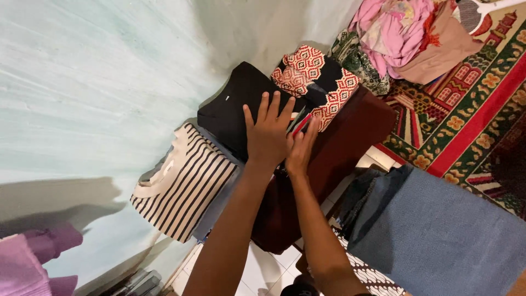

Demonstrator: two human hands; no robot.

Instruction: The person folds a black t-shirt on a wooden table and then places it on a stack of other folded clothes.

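My left hand (267, 134) lies flat with fingers spread on a folded black garment (235, 107) on top of a stack of clothes by the wall. My right hand (300, 149) rests just beside it, fingers together and pressed against the stack's edge, over a dark maroon folded cloth (350, 137). A black garment with red and white geometric panels (315, 77) lies just beyond my fingertips. A cream and dark striped folded top (183, 183) sits to the left of my left forearm. Neither hand grips anything.
A pale green wall (98, 82) fills the left. A patterned red and green rug (471, 109) lies at right, with a heap of pink and tan clothes (411, 33) on it. Grey-blue folded cloth (438, 230) lies at lower right. White floor tiles (263, 268) show below.
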